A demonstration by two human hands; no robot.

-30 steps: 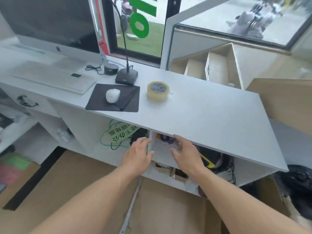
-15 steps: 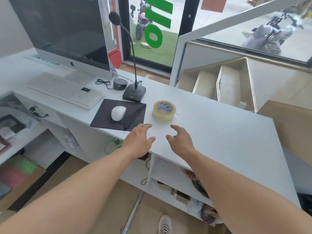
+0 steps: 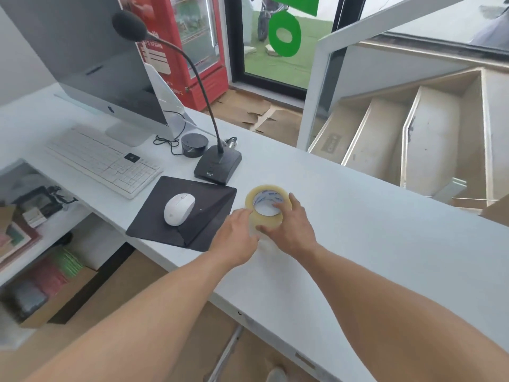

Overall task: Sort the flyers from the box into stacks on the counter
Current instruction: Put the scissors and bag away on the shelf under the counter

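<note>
White table [image 3: 358, 230] carries a tape roll [image 3: 266, 206] | our right hand [image 3: 289, 230] grips it, fingers curled inside | left hand [image 3: 237, 238] touches its side, fingers loosely bent | flyers not seen.

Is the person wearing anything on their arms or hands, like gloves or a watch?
No. Both forearms are bare with no sleeves in view. The left hand and right hand have no gloves, rings or watch that I can see, and the nails look short.
</note>
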